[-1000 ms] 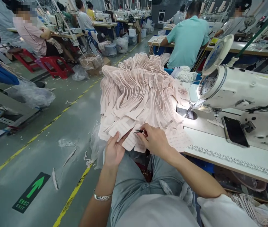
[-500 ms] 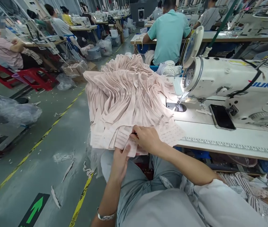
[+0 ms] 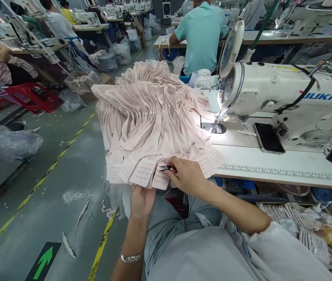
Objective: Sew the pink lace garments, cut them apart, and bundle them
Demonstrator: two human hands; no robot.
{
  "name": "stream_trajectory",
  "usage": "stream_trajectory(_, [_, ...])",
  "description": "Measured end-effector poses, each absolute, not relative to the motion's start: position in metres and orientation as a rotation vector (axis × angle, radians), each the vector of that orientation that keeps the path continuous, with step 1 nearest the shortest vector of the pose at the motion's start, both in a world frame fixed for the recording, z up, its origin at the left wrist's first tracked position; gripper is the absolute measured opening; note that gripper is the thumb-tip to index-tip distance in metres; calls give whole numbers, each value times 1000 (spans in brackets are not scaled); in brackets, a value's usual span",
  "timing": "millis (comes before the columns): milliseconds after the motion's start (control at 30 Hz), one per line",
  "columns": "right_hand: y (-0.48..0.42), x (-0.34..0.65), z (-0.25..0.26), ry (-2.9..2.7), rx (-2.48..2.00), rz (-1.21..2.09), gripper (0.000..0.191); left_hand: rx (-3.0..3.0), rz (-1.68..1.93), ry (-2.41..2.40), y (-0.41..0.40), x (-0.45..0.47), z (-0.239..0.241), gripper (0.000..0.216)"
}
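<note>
The right hand [image 3: 187, 175] was closed around a small dark-bladed cutting tool [image 3: 166, 169], while the left hand [image 3: 142, 201] sat with its fingers partly hidden at the fabric's lower edge, so whether it gripped could not be told. The heap of pale pink fabric pieces [image 3: 148, 113] filled the centre of the frame, draped over the left end of a white worktable [image 3: 236, 152]. A sewing machine [image 3: 285, 88] stood at the right, a dark phone [image 3: 268, 137] near its base. Grey-green floor [image 3: 66, 168] with yellow tape [image 3: 44, 179] ran along the left; a person in a teal shirt [image 3: 205, 39] sat at top centre. Half a second earlier, the left thumb had pressed a strip beside the right hand; now that hand was lower left, and the blades showed more plainly.
</note>
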State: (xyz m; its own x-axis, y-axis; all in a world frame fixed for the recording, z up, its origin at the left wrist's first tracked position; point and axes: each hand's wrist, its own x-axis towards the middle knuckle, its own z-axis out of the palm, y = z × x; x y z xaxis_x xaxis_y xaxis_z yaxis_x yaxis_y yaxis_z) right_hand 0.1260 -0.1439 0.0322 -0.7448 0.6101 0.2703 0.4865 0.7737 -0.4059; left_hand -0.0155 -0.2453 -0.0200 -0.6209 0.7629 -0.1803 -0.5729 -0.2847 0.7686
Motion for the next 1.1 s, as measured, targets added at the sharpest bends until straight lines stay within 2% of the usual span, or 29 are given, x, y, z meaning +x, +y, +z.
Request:
stream_trajectory(433, [-140, 109, 24, -2759, -920, 243, 27, 153, 1945, 915, -248, -8, -21, 29])
stream_trajectory(633, [-138, 114, 27, -2695, -961, 317, 28, 39, 1883, 727, -250, -7, -21, 42])
stream_trajectory(800, [-140, 108, 33, -2776, -912, 309, 27, 62, 1894, 727, -251, -7, -20, 38])
stream_trajectory(933, [-137, 104, 30, -2791, -961, 270, 27, 98, 1897, 803, -250, 1, -22, 33])
stream_trajectory(1100, [-136, 114, 24, -2694, -960, 367, 25, 113, 1815, 1086, -240, 18, -25, 50])
